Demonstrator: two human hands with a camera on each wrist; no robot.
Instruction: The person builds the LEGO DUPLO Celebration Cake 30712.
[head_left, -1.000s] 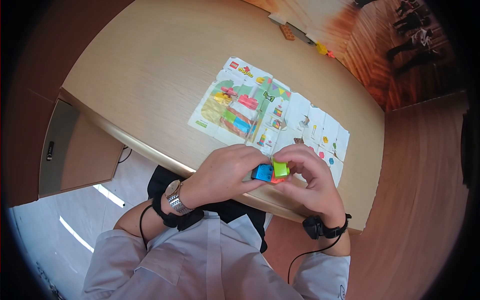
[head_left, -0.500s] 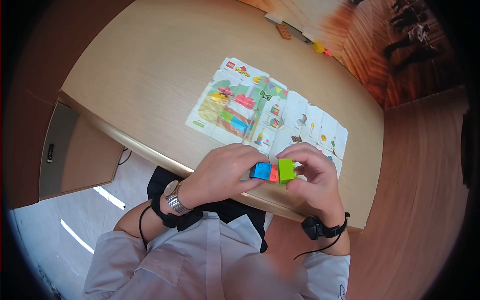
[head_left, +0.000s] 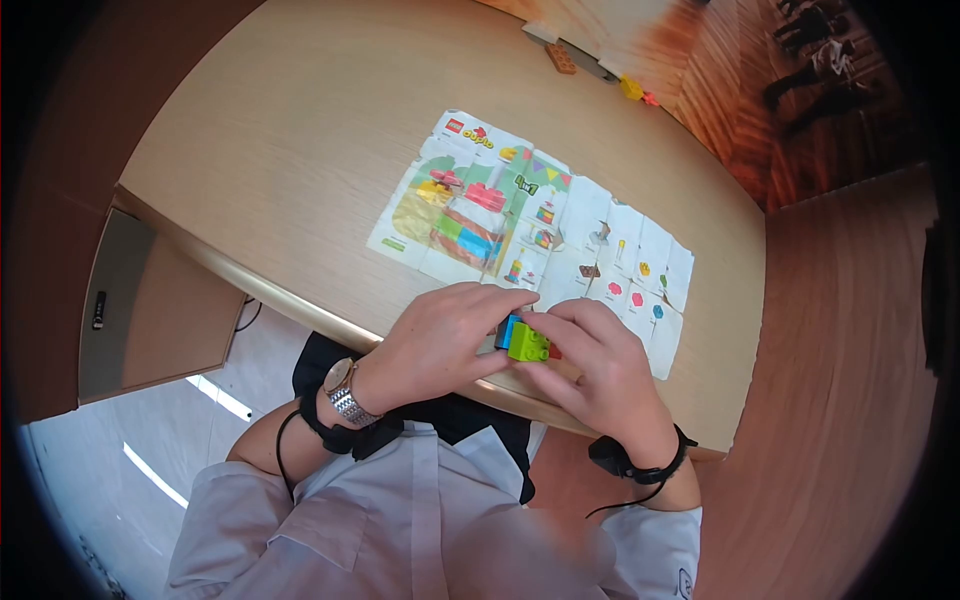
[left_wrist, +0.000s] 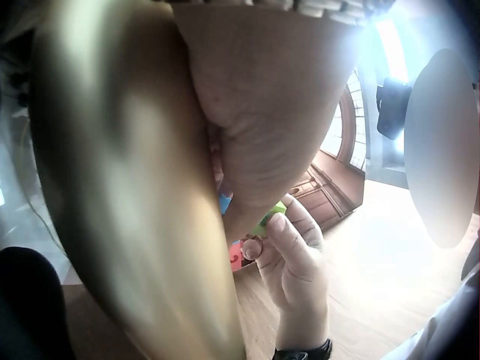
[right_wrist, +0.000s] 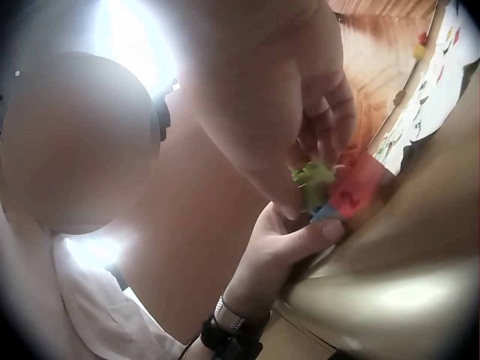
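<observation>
Right hand [head_left: 595,365]: one, above the near edge of the desk [head_left: 250,150], toward its right end. Thumb and bent fingers pinch a green block [head_left: 530,343], whose studs show to me.

Left hand [head_left: 440,335]: one, at the same edge, facing the other. Thumb and fingers grip a blue block [head_left: 508,330], partly covered by the green one.

Red block [right_wrist: 356,184]: one, close against the green and blue, mostly behind the right fingers from above. Whether it is joined to the blue is hidden.

Step in hand: by my reading, the green block is being fitted to the blue and red pieces. I cannot tell whether it is seated. The next move would seem to call for lining up studs and sockets, left hand steady, right hand pressing evenly; a skewed press could prise the pieces apart.

Wristwatch [head_left: 340,375]: one, metal band, left wrist.

Instruction sheet [head_left: 540,225]: one, paper, creased, printed with coloured block builds; lies just beyond the hands, between the desk's near and far edges, its right portion nearing the right edge.

Brown block [head_left: 560,58]: one, by the far edge.

Yellow block [head_left: 630,87] and small pinkish-red piece [head_left: 650,99]: side by side, further right along that far edge.
</observation>
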